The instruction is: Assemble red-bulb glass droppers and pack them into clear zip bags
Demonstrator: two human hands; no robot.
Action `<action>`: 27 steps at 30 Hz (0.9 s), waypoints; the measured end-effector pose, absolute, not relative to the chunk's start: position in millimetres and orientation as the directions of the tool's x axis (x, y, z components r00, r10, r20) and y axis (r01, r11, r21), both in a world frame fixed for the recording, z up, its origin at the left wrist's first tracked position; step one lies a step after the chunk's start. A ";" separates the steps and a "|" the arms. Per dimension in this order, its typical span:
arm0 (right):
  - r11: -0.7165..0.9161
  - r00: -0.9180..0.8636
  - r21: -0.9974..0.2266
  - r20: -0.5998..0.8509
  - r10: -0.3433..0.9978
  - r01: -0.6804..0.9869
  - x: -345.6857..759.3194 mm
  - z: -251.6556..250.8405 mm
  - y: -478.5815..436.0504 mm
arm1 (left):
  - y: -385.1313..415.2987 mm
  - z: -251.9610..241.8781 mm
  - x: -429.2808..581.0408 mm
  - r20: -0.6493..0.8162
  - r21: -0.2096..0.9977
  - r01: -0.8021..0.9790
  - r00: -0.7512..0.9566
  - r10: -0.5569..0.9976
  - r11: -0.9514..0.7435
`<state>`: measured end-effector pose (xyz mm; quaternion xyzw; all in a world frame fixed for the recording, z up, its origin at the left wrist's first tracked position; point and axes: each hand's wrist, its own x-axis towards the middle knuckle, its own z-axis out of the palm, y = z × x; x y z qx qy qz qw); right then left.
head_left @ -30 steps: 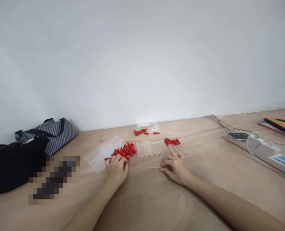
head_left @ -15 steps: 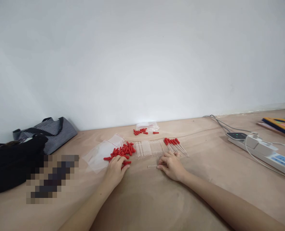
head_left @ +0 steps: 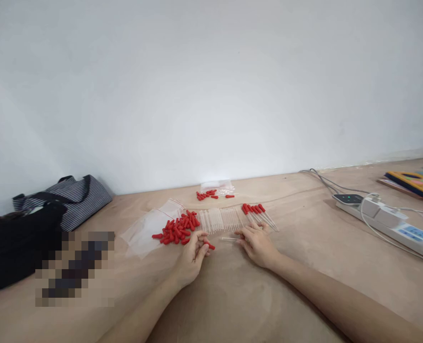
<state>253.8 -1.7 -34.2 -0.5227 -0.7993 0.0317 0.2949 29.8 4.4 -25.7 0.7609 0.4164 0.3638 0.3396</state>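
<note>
Pinched between the thumb and fingers of my left hand [head_left: 194,258] is a red rubber dropper bulb [head_left: 210,246], its narrow end pointing right. My right hand [head_left: 258,244] grips a thin clear dropper tube [head_left: 228,239], which sticks out leftward toward the bulb; the two are apart. Behind my left hand lies a pile of red bulbs [head_left: 177,228]. A row of clear tubes [head_left: 220,220] lies side by side beyond both hands. Just past my right hand, several tubes fitted with red bulbs [head_left: 257,209] rest on the table.
Clear plastic bags [head_left: 143,233] lie under and left of the bulb pile. Near the wall are another bag [head_left: 216,186] and more red bulbs [head_left: 206,194]. A power strip [head_left: 404,228] with cables is at right, a striped bag [head_left: 89,200] and a black bag [head_left: 21,247] at left.
My left hand has come away from the pile, moving right with a red bulb in its fingers. The tube in my right hand is slightly raised and still points left.
</note>
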 end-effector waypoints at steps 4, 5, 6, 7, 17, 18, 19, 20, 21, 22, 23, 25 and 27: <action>0.489 -0.325 -0.272 0.477 0.816 0.829 254.7 -37.4 -2.6 | 2.5 -18.5 26.6 0.267 0.698 0.488 0.502 0.823 -0.524; 0.494 -0.334 -0.259 0.478 0.813 0.830 254.6 -37.8 -2.7 | 1.5 -16.6 25.5 0.287 0.656 0.514 0.508 0.812 -0.553; 0.496 -0.339 -0.250 0.479 0.810 0.831 254.5 -38.1 -2.8 | 0.7 -15.4 24.9 0.312 0.620 0.536 0.502 0.807 -0.573; 0.499 -0.343 -0.244 0.481 0.807 0.832 254.4 -38.3 -2.8 | 0.1 -14.9 24.8 0.334 0.590 0.560 0.486 0.807 -0.582; 0.560 -0.353 -0.335 0.512 0.783 0.757 250.9 -36.4 -5.2 | 8.9 -23.7 41.9 0.378 0.488 0.694 0.380 0.844 -0.530; 0.566 -0.359 -0.330 0.515 0.779 0.755 250.3 -36.3 -5.6 | 8.9 -23.7 42.5 0.382 0.481 0.697 0.380 0.843 -0.532; 0.571 -0.362 -0.326 0.519 0.774 0.754 249.6 -36.3 -5.8 | 8.5 -23.7 42.9 0.378 0.474 0.704 0.379 0.844 -0.529; 0.574 -0.364 -0.323 0.523 0.771 0.752 248.8 -36.4 -5.8 | 7.8 -23.5 43.1 0.369 0.466 0.714 0.381 0.848 -0.523; 0.577 -0.365 -0.321 0.526 0.768 0.751 248.1 -36.7 -5.6 | 6.9 -23.3 43.1 0.357 0.457 0.723 0.385 0.851 -0.519; 0.579 -0.366 -0.320 0.528 0.766 0.750 247.3 -37.1 -5.2 | 6.0 -23.0 43.2 0.346 0.448 0.730 0.391 0.853 -0.516; 0.582 -0.369 -0.318 0.529 0.764 0.748 246.6 -37.5 -4.8 | 5.2 -22.6 43.3 0.339 0.439 0.735 0.397 0.853 -0.517; 0.588 -0.376 -0.313 0.530 0.760 0.746 245.3 -38.4 -4.0 | 4.1 -22.0 43.7 0.333 0.421 0.745 0.403 0.852 -0.517; 0.595 -0.384 -0.304 0.535 0.753 0.744 244.6 -39.2 -3.4 | 3.9 -21.7 44.0 0.333 0.411 0.752 0.402 0.853 -0.515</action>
